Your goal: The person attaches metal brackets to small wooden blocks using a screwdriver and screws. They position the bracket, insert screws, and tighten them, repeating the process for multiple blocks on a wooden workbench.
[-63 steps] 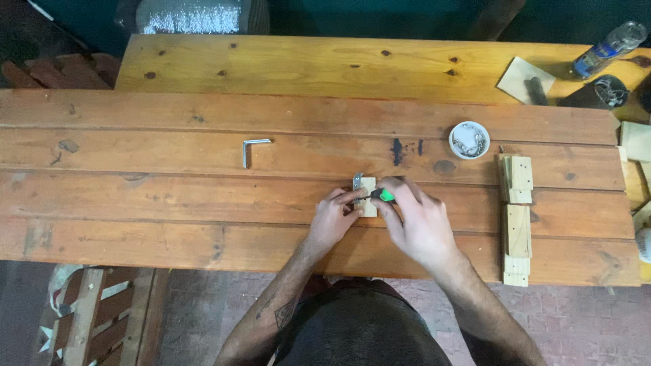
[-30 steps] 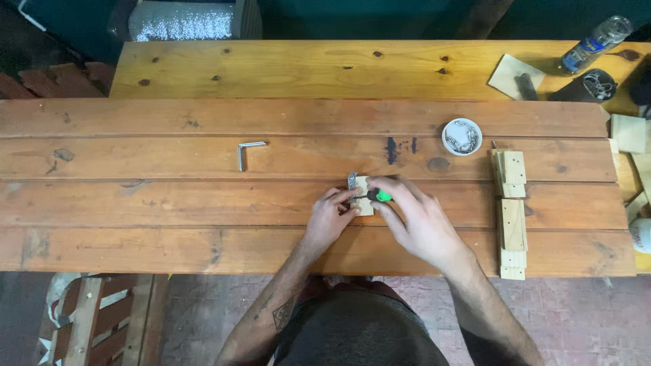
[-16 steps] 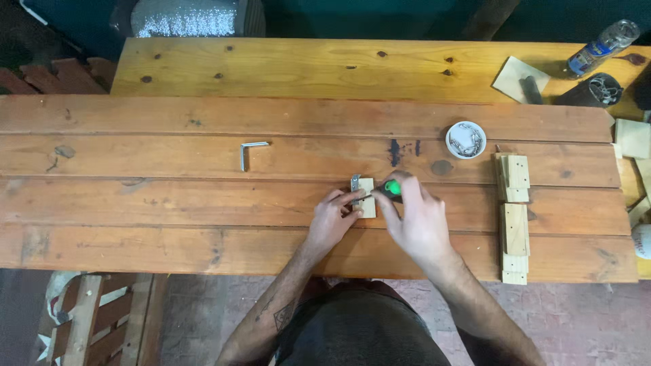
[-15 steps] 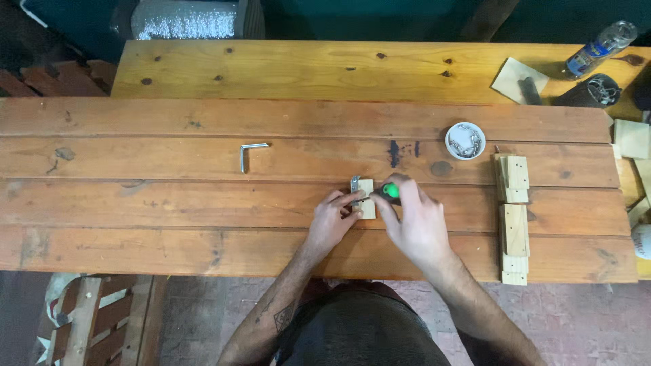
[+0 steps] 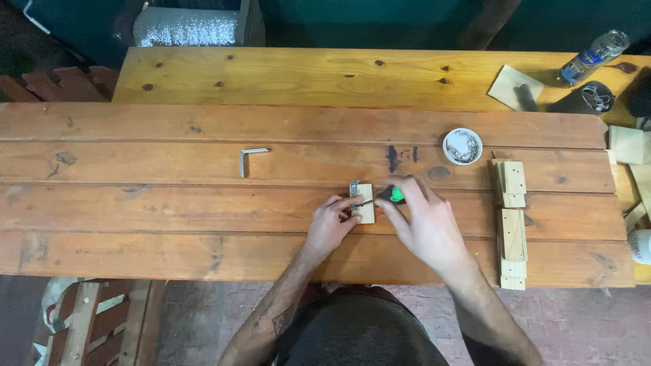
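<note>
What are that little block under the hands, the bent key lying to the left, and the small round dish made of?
The small block looks like pale, unfinished wood, with faint grain and a matte face. The bent key appears to be bare metal, grey with a slight shine. The round dish is white and smooth, perhaps plastic or glazed ceramic; the view cannot settle which. The left hand steadies the block.

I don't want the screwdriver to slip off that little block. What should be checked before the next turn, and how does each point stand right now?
1. Left hand steadying the small wooden block: ok, fingers on it.
2. Right hand gripping the green-handled screwdriver: ok.
3. Tip seated in a screw: cannot tell, too small.
4. Metal bracket lined up at the block's far end: cannot tell.
5. Block lying flat on the wooden table: ok.
6. Dish of screws within reach: ok, just beyond the right hand.
</note>
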